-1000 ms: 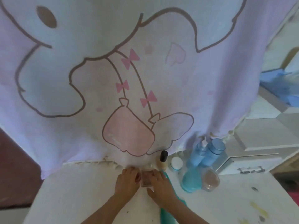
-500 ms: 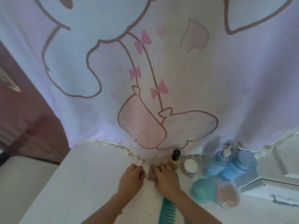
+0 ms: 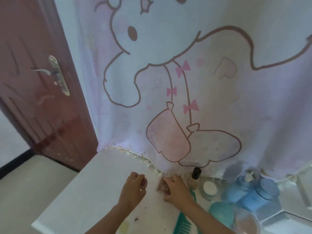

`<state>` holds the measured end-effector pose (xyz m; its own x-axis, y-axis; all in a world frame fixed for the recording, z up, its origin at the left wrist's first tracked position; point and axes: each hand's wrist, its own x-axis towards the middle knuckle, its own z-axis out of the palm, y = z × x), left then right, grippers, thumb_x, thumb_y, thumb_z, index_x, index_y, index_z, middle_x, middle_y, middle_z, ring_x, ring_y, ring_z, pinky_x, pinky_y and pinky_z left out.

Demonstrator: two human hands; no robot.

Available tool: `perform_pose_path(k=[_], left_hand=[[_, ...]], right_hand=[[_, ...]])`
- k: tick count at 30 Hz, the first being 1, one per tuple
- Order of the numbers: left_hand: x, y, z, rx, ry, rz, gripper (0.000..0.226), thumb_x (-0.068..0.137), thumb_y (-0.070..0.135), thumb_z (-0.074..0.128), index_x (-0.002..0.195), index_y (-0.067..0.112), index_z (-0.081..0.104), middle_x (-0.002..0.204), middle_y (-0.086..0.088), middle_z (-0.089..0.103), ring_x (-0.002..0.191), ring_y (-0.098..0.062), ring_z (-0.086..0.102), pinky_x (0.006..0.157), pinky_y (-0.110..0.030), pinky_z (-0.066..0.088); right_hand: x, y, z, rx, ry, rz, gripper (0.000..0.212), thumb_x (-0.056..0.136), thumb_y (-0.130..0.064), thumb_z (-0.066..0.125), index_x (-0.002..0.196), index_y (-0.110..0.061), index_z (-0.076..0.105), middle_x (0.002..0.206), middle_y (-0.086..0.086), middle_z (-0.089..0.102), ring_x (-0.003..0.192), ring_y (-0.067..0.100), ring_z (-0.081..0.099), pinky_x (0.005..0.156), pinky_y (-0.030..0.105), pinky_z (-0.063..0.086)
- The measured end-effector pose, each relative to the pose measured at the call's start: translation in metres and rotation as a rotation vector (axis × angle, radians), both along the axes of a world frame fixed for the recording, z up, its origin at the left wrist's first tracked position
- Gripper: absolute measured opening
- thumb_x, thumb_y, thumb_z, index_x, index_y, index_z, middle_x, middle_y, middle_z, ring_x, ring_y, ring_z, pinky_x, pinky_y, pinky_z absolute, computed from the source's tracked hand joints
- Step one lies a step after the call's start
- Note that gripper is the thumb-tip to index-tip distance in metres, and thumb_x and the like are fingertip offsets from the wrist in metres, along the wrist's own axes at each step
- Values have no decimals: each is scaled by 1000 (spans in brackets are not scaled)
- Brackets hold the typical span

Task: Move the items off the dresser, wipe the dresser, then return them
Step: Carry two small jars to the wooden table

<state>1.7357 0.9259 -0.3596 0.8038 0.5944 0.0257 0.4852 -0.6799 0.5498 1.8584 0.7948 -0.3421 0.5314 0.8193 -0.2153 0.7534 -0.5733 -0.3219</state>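
On the white dresser top [image 3: 94,186], my left hand [image 3: 133,190] is closed around a small round pinkish jar [image 3: 144,182]. Just to its right, my right hand [image 3: 177,190] grips a small square clear box [image 3: 163,187] with pinkish contents, resting on the surface. Behind my right hand stands a beige foundation bottle [image 3: 194,180] with a black cap. A white-lidded jar [image 3: 208,188], two blue bottles [image 3: 253,193], a teal round lid [image 3: 221,211] and a clear powder compact [image 3: 246,223] sit to the right. A teal comb [image 3: 183,225] lies under my right forearm.
A pale curtain [image 3: 185,81] printed with a cartoon figure hangs down to the dresser's back edge. A dark red door [image 3: 33,81] with a metal handle stands at the left. White raised dresser sections [image 3: 287,218] lie at the right. Small dark specks dot the near surface.
My hands have drawn apart: the left took the round jar leftward, the right stayed on the square box. The camera swung up and left, bringing the door into view.
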Motion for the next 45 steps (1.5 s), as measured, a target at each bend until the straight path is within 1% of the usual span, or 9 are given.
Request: perform_pose_path(k=[5,10,14,20,28,31,35,40,45], left_hand=[[-31,23,32,37,-100,83,30,74,3,64,104,4,64,94,0,39,84,-18,47,62,-10,32],[-103,52,64,46,-93,221,33,78,9,61,111,8,60,100,1,39,98,-19,52,80,-18,39],[-194,79,88,24,-105,391,40,80,10,60,120,9,56,114,-7,45,108,-25,52,92,-24,39],[-363,99,112,43,-84,649,46,85,16,59,130,12,49,123,-7,46,107,-22,53,91,-22,41],[-564,83,121,76,-97,1020,50,84,20,64,131,13,49,122,-2,46,108,-16,50,95,-20,42],[-611,79,123,94,-114,1120,42,84,20,64,125,14,55,118,-1,49,103,-15,53,93,-21,45],[-656,87,125,107,-110,1215,43,86,19,62,127,14,51,121,-1,47,99,-8,48,86,-14,41],[-701,124,128,128,-113,1302,54,87,21,60,137,14,41,125,-2,47,111,-15,50,93,-19,42],[-748,190,136,156,-106,1336,53,87,21,59,137,15,42,128,-3,47,115,-17,50,95,-21,42]], right_hand=[[-22,26,31,81,-82,84,57,83,-28,55,136,-21,36,131,4,38,118,21,35,91,27,38],[-76,67,59,109,-110,223,55,84,-26,56,135,-20,38,134,5,38,122,22,35,95,29,39],[-152,114,80,168,-142,355,56,83,-26,58,135,-21,39,132,4,40,120,21,37,93,28,40],[-290,184,112,308,-104,602,49,80,-21,59,127,-18,48,121,4,46,115,21,40,90,28,41],[-471,247,127,340,-88,1028,52,82,-19,60,132,-17,45,132,4,41,127,18,34,96,29,41],[-525,267,130,357,-96,1152,51,82,-20,59,131,-15,46,135,4,40,126,18,35,96,28,40],[-583,295,132,358,-86,1292,50,85,-21,60,132,-16,46,135,3,40,125,16,37,94,22,38],[-635,342,132,381,-71,1377,51,87,-23,60,135,-18,42,141,1,35,129,13,34,98,21,38],[-682,422,134,411,-6,1433,51,85,-22,63,132,-18,44,134,1,42,121,13,39,97,22,43]])
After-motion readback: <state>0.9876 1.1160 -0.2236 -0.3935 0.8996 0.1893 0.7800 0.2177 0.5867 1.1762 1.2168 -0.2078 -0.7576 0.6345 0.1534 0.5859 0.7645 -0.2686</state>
